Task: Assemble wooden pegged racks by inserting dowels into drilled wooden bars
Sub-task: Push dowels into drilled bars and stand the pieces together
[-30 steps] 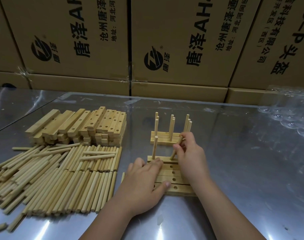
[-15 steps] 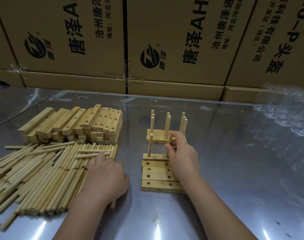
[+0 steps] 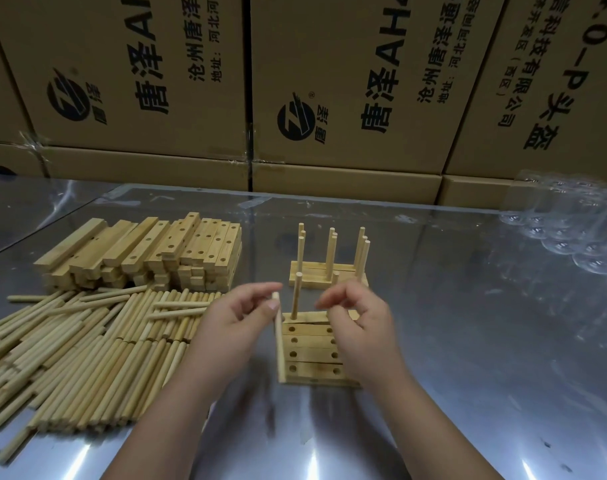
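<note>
Several drilled wooden bars [image 3: 309,355] lie side by side on the metal table [image 3: 468,341] in front of me. The farthest bar holds one upright dowel [image 3: 296,296] at its left hole. My left hand [image 3: 236,327] pinches a loose dowel [image 3: 278,341] that hangs down along the left end of the bars. My right hand [image 3: 360,323] hovers over the right part of the bars with fingers curled and apart, holding nothing that I can see. Behind them stand finished racks [image 3: 329,268] with several upright pegs.
A heap of loose dowels [image 3: 80,351] covers the table at the left. Behind it is a stack of drilled bars [image 3: 146,251]. Cardboard boxes [image 3: 329,81] wall off the back. Clear plastic packaging [image 3: 572,230] lies at the far right.
My left hand left the dowel heap and came right with one dowel. My right hand let go of the middle dowel it was pressing and lifted slightly.
</note>
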